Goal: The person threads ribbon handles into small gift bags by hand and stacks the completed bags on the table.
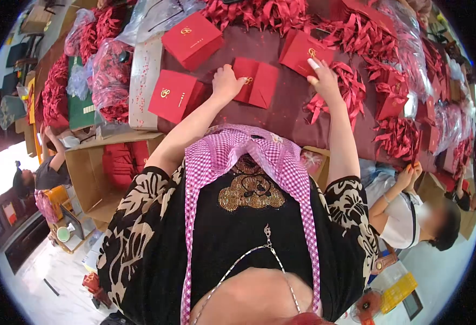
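Note:
My left hand [228,83] is at the left edge of a red paper gift bag [261,86] with a gold logo. Its thumb lies against the bag and the fingers bend near its upper corner. My right hand [323,81] reaches to another red gift bag [297,51], fingers apart, with a white cover on one fingertip touching its lower right side. Left of my left hand lie a red gift bag [172,96] and a stack of red bags [194,43]. Red ribbons [351,95] lie beside my right hand.
A dark red cloth [289,111] covers the table. Ribbon piles [259,11] and plastic-wrapped bundles [110,78] line its back and sides. An open cardboard box [89,168] with red items stands lower left. A seated person [403,216] works at the right; another person [54,173] is at the left.

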Available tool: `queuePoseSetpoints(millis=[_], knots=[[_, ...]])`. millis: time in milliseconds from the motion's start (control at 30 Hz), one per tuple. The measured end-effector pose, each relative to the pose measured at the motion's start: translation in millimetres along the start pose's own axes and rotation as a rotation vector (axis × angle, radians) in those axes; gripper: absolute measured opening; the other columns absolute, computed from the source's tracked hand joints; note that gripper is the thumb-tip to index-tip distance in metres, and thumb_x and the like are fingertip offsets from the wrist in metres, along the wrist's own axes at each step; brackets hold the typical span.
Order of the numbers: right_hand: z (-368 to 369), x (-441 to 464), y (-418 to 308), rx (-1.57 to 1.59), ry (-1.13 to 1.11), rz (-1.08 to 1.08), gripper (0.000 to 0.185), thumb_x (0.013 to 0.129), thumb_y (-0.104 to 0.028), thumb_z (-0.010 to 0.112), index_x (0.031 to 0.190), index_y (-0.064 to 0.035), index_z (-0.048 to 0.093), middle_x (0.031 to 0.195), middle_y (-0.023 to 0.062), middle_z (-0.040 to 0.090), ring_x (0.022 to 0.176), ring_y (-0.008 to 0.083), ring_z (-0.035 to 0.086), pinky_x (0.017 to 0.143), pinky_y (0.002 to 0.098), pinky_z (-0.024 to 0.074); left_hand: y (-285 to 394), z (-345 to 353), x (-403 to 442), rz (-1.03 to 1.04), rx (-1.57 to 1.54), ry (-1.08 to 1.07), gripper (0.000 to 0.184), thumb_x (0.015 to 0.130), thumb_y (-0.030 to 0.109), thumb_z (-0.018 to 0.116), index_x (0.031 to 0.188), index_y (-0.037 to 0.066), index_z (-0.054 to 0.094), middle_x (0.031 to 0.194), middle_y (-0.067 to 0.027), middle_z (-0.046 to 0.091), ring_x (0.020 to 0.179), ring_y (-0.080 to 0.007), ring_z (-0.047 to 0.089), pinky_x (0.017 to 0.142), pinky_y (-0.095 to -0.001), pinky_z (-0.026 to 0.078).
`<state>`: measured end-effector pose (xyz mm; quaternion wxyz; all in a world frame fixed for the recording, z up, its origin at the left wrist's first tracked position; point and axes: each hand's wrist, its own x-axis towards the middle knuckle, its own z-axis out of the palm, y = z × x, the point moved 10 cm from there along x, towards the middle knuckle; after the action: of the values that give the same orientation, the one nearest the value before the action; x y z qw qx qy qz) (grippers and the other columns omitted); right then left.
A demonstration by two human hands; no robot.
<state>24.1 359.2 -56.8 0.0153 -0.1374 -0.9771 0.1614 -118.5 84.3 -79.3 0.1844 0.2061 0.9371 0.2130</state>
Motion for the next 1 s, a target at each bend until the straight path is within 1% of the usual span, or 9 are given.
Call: queuePoseSetpoints(millis=[33, 167, 267, 333, 467, 733, 833, 900, 1000], knots=[[-23, -6, -6, 0.043, 0.086, -0.003, 0.054, 0.082, -0.025, 0.063, 0.132, -0.0188, 0.045, 0.139, 0.0068, 0.042, 0.132, 0.029, 0.034, 0.104, 0.0473, 0.0269, 2, -1, 1, -0.017, 0.042, 0.005, 0.054, 0.073, 0.027, 0.073, 0.111, -0.002, 0.048, 0.107, -0.0233, 0.055, 0.102, -0.0387, 0.054, 0.086, -0.0459, 0.046], [-65, -51, -20, 0.193, 0.337, -0.044, 0.025, 0.077, -0.01, 0.061, 0.101, -0.0125, 0.065, 0.1, 0.0059, 0.066, 0.099, 0.0272, 0.058, 0.085, 0.0422, 0.0445, -1, 2, 3, 0.019, 0.016, 0.036, 0.051, 0.072, 0.023, 0.074, 0.109, -0.001, 0.048, 0.104, -0.0222, 0.057, 0.101, -0.0386, 0.055, 0.084, -0.0462, 0.046], [-31, -87, -28, 0.224, 0.175, -0.049, 0.024, 0.075, -0.006, 0.058, 0.097, -0.0114, 0.066, 0.1, 0.0062, 0.065, 0.096, 0.0269, 0.057, 0.083, 0.0419, 0.0431, 1, 1, 2, 0.038, 0.002, 0.048, 0.048, 0.071, 0.019, 0.074, 0.106, 0.0, 0.048, 0.1, -0.0221, 0.058, 0.098, -0.0384, 0.056, 0.084, -0.0459, 0.046], [-30, -112, -60, 0.025, 0.148, -0.056, 0.024, 0.075, -0.005, 0.057, 0.096, -0.0119, 0.066, 0.101, 0.008, 0.062, 0.098, 0.0269, 0.054, 0.084, 0.0405, 0.0419, -2, 0, 3, 0.048, -0.073, 0.065, 0.046, 0.072, 0.018, 0.073, 0.105, -0.001, 0.048, 0.097, -0.0222, 0.06, 0.094, -0.0387, 0.058, 0.082, -0.0456, 0.046], [-16, -142, -72, -0.029, 0.289, 0.069, 0.03, 0.071, -0.015, 0.07, 0.099, -0.0103, 0.061, 0.092, 0.0075, 0.058, 0.092, 0.0281, 0.052, 0.078, 0.0407, 0.0407, -16, 0, 2, 0.014, -0.211, 0.065, 0.041, 0.073, 0.017, 0.071, 0.102, -0.002, 0.049, 0.092, -0.0228, 0.061, 0.091, -0.0377, 0.059, 0.081, -0.0443, 0.047], [7, -141, -54, 0.014, 0.325, 0.113, 0.012, 0.075, -0.013, 0.066, 0.084, -0.0123, 0.058, 0.085, 0.0044, 0.058, 0.085, 0.0255, 0.053, 0.072, 0.0402, 0.0395, -18, -30, -8, -0.001, -0.308, 0.104, 0.024, 0.074, 0.017, 0.068, 0.086, -0.001, 0.058, 0.085, -0.0184, 0.063, 0.086, -0.0336, 0.061, 0.076, -0.0404, 0.047], [5, -139, -49, 0.111, 0.353, 0.151, 0.009, 0.078, -0.014, 0.064, 0.083, -0.0113, 0.058, 0.083, 0.0055, 0.061, 0.081, 0.0274, 0.055, 0.071, 0.0411, 0.0397, -22, -33, -10, -0.016, -0.313, 0.072, 0.023, 0.074, 0.016, 0.066, 0.087, -0.001, 0.059, 0.083, -0.0179, 0.063, 0.084, -0.032, 0.062, 0.075, -0.0395, 0.048], [19, -137, -25, 0.446, 0.327, 0.326, 0.009, 0.081, -0.01, 0.063, 0.089, -0.0073, 0.059, 0.083, 0.0077, 0.063, 0.077, 0.0247, 0.059, 0.072, 0.0378, 0.0437, -22, -31, -14, -0.035, -0.38, 0.046, 0.023, 0.074, 0.015, 0.066, 0.089, -0.001, 0.06, 0.083, -0.0178, 0.064, 0.082, -0.0309, 0.063, 0.074, -0.0388, 0.048], [-8, -114, -53, 0.819, 0.312, 0.393, 0.018, 0.087, -0.001, 0.057, 0.104, -0.0033, 0.06, 0.088, 0.0058, 0.064, 0.081, 0.0109, 0.059, 0.075, 0.0251, 0.0474, -24, -25, -14, -0.006, -0.498, 0.022, 0.025, 0.073, 0.014, 0.065, 0.093, -0.001, 0.063, 0.082, -0.0173, 0.065, 0.078, -0.0277, 0.064, 0.072, -0.0367, 0.049]])
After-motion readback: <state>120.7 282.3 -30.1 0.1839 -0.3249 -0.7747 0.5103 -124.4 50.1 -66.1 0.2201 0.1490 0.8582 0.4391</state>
